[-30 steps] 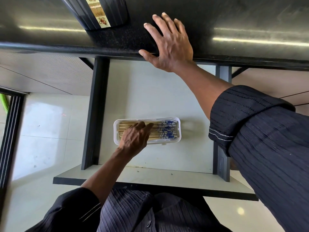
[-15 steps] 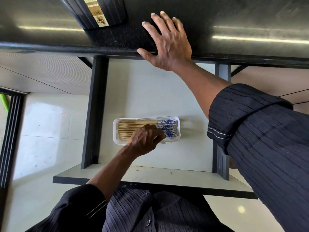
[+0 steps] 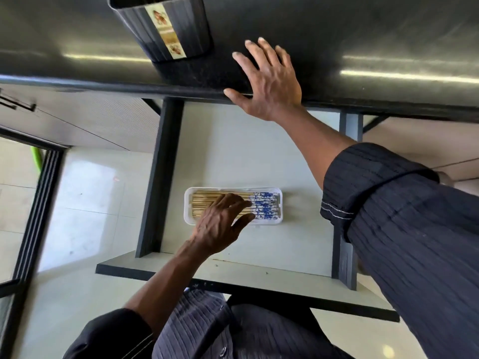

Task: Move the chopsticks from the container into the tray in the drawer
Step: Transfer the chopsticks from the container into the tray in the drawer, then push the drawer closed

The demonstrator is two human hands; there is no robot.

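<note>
A white tray (image 3: 280, 206) lies in the open drawer (image 3: 259, 161) and holds several wooden chopsticks (image 3: 264, 206) with blue-patterned ends pointing right. My left hand (image 3: 220, 224) rests flat over the left and middle of the chopsticks, fingers spread and pointing right, holding nothing. My right hand (image 3: 269, 81) lies flat on the edge of the dark countertop (image 3: 388, 35), fingers apart. A dark ribbed container (image 3: 160, 27) with a label stands on the counter, left of my right hand; its inside is not visible.
The drawer has dark grey side rails (image 3: 160, 177) and a pale front panel (image 3: 259, 278). Pale floor tiles (image 3: 85, 203) lie to the left, next to a dark door frame (image 3: 33, 203). My dark striped sleeve (image 3: 414, 229) fills the right side.
My left hand has slid rightward over the chopsticks in the tray. The view has tilted, showing more of the container. My right hand stays on the counter edge.
</note>
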